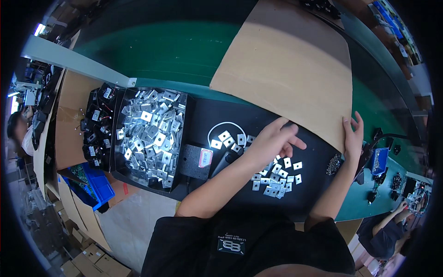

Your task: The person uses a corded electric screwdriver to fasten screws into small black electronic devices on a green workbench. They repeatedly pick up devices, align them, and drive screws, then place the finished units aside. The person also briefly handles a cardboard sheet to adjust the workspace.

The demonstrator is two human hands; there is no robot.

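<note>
Head view, left hand (275, 139), fingers loosely parted, near metal plates (275, 177); right hand (353, 139), fingers parted, cardboard sheet (287, 62) beside thumb.

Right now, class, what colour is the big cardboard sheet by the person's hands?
The cardboard sheet is plain light brown, showing best in the head view.

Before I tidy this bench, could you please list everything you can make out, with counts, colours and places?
cardboard sheet: one, brown, bench back
tray: one, black, left
tray plates: many, silver, heaped inside it
loose plates: roughly two dozen, silver, on mat
mat: one, black, centre
labelled block: one, grey, right of tray
small parts pile: one, dark grey, beside right forearm
wired parts: many, black, left of tray
blue bins: at least two, blue, lower left and right
co-worker: one, dark top, lower right
left hand: one, bare, above mat
right hand: one, bare, at sheet's right edge
</note>
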